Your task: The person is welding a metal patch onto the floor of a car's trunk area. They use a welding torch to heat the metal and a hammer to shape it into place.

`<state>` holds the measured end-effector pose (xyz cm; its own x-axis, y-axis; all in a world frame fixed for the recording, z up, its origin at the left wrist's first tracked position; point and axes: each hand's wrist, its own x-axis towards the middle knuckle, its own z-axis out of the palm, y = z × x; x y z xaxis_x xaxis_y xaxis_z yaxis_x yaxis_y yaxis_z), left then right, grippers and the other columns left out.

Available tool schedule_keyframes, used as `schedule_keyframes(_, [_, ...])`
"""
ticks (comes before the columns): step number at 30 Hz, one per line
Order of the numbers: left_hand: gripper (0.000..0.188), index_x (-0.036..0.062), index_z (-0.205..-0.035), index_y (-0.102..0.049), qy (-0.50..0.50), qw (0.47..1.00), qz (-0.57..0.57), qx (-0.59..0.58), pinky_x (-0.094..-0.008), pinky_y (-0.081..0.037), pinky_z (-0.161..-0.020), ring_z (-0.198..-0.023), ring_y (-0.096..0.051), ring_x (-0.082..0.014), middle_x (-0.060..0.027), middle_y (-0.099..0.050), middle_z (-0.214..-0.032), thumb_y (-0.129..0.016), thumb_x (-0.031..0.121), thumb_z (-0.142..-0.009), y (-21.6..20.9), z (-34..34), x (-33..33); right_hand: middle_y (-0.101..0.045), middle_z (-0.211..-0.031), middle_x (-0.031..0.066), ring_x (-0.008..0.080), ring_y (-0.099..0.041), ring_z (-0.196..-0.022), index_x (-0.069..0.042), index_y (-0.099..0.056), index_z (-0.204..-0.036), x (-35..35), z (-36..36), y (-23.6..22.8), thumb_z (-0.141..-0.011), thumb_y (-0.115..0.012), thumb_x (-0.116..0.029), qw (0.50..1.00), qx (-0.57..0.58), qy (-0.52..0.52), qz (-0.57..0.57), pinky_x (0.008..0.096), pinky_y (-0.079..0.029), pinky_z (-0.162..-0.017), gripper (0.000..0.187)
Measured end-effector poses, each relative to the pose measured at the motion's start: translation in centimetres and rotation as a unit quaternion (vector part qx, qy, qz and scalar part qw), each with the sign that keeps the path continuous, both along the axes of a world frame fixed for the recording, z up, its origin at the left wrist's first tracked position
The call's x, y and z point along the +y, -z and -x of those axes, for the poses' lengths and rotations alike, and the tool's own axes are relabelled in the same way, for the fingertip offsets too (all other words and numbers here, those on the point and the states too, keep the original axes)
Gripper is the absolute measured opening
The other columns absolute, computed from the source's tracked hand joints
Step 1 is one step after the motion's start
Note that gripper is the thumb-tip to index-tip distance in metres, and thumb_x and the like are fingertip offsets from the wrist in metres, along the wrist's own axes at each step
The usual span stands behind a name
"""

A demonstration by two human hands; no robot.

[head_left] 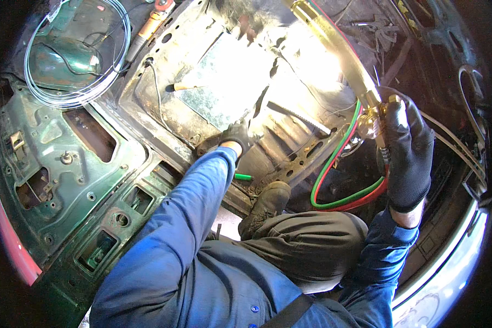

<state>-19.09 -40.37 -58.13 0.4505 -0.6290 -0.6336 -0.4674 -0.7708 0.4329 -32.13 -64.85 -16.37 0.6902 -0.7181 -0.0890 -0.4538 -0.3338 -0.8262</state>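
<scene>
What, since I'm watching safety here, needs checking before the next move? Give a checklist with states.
1. Left hand and right hand gloved: ok.
2. Brass torch in hand: ok, right hand holds it.
3. Wrists covered: not ok, skin shows beyond blue sleeves.
4. Surface ahead of left hand plainly visible: not ok, glare.
5. Orange tool set aside: ok, at upper left.
6. Red hose and green hose fittings tight: cannot tell.

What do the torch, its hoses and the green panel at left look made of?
Torch: probably brass, from its shiny golden surface.
Hoses: likely rubber, smooth; one red, one green, curving in a loose loop.
Green panel: apparently painted sheet metal, worn, with pressed ridges and cut openings.
</scene>
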Motion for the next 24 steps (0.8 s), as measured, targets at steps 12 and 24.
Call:
schedule_keyframes(12, [0.07, 0.0032, -0.148, -0.059, -0.355, 0.75, 0.443, 0.341, -0.0251, -0.05, -0.062, -0.073, -0.065, -0.0108, -0.01, -0.076, -0.111, -0.049, 0.062, -0.112, -25.8, -2.7, -6.8, -0.075, -0.118, 0.009, 0.014, -0.066, -0.107, 0.0, -0.069, -0.136, 0.2, 2.5, 4.6, -0.109, -0.066, -0.045, 0.989, 0.027, -0.102, -0.107, 0.0335, -0.052, -0.097, 0.053])
schedule_keyframes(24, [0.056, 0.002, -0.117, -0.069, -0.397, 0.737, 0.405, 0.369, -0.0272, -0.045, -0.055, -0.061, -0.058, -0.0098, -0.0092, -0.076, -0.092, -0.052, 0.055, -0.113, -27.8, -0.2, -6.3, -0.076, -0.104, 0.0069, 0.0127, -0.068, -0.082, -0.002, -0.066, -0.142, 2.8, 11.8, 14.5, -0.117, -0.048, -0.046, 0.95, 0.005, -0.018, -0.313, 0.0311, -0.056, -0.076, 0.054])
